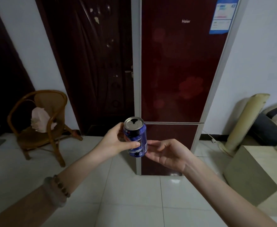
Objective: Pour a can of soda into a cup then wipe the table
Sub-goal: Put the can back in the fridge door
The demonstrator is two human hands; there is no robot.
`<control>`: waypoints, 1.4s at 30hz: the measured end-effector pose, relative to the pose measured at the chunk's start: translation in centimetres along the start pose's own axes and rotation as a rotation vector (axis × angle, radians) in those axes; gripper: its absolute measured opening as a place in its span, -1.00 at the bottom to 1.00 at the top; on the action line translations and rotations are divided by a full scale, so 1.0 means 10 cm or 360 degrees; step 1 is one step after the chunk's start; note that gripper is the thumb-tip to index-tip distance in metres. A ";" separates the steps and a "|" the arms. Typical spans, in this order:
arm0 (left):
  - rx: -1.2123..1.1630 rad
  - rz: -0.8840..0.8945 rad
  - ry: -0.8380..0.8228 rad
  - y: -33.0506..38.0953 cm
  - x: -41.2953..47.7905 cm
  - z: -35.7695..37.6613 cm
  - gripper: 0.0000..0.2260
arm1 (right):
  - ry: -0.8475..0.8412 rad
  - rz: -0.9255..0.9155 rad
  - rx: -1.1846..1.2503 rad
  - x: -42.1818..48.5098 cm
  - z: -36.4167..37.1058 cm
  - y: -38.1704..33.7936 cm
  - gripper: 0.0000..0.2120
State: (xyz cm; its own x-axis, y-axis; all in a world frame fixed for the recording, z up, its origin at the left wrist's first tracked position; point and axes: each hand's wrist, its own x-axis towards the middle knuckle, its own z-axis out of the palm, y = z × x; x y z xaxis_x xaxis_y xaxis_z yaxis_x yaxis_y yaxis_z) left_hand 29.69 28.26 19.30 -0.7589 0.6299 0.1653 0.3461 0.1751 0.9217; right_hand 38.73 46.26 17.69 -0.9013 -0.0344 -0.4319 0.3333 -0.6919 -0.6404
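Blue soda can [135, 135] is gripped by the left hand's [116, 142] fingers — right hand's [167, 155] fingers, loosely curled, touch its side.

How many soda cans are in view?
1. The blue soda can is gripped by the left hand, in front of the fridge, with the right hand beside it. Others may be out of view.
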 end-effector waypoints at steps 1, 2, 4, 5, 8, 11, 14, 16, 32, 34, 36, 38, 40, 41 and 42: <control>0.0023 -0.0005 -0.0027 -0.05 0.13 -0.13 -0.51 | 0.0012 -0.0014 -0.0012 0.15 0.08 -0.04 -0.49; 0.0042 -0.0013 -0.0045 -0.11 0.25 -0.25 -0.48 | 0.0027 -0.0028 -0.0022 0.29 0.15 -0.08 -0.48; 0.0055 -0.0027 -0.0062 -0.23 0.48 -0.45 -0.43 | 0.0053 -0.0050 -0.0025 0.56 0.25 -0.15 -0.46; 0.0052 -0.0031 -0.0069 -0.28 0.58 -0.53 -0.43 | 0.0067 -0.0053 -0.0029 0.68 0.28 -0.18 -0.47; 0.0019 -0.0034 -0.0089 -0.46 0.89 -0.71 -0.48 | 0.0103 -0.0054 -0.0102 1.03 0.34 -0.29 -0.45; -0.0013 -0.0051 -0.0120 -0.63 1.20 -0.83 -0.45 | 0.0135 -0.0056 -0.0135 1.34 0.35 -0.43 -0.43; -0.0013 -0.0038 -0.0128 -0.77 1.51 -0.91 -0.49 | 0.0142 -0.0051 -0.0097 1.65 0.34 -0.58 -0.44; 0.0004 -0.0025 -0.0134 -0.85 1.73 -0.97 -0.49 | 0.0133 -0.0049 -0.0080 1.87 0.34 -0.70 -0.42; 0.0070 0.0019 -0.0125 -0.98 3.61 -1.55 -0.43 | -0.0117 -0.0208 -0.0858 3.39 0.38 -2.16 -0.57; 0.0068 0.0006 -0.0113 -1.01 3.73 -1.61 -0.41 | -0.0151 -0.0230 -0.1038 3.52 0.41 -2.30 -0.58; 0.0065 -0.0019 -0.0103 -1.04 3.83 -1.66 -0.42 | -0.0173 -0.0362 -0.1359 3.63 0.42 -2.40 -0.63; 0.0061 -0.0041 -0.0102 -1.08 3.92 -1.72 -0.42 | -0.0093 -0.0759 -0.1926 3.75 0.42 -2.49 -0.65; 0.0054 -0.0049 -0.0103 -1.12 3.99 -1.76 -0.43 | 0.0096 -0.1454 -0.2679 3.85 0.41 -2.58 -0.64; 0.0045 -0.0055 -0.0100 -1.14 4.02 -1.78 -0.45 | 0.0149 -0.1812 -0.3036 3.91 0.39 -2.63 -0.63; 0.0028 -0.0062 -0.0097 -1.16 4.05 -1.79 -0.47 | 0.0182 -0.2122 -0.3323 3.97 0.38 -2.69 -0.63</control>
State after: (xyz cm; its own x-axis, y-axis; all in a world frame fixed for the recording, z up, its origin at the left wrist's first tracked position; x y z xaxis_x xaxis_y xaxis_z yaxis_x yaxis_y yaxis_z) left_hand -14.90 38.16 21.62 -0.7371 0.6672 0.1073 0.3272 0.2134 0.9205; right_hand -7.07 60.76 20.13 -0.7814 -0.3036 0.5452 -0.3415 0.9393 0.0337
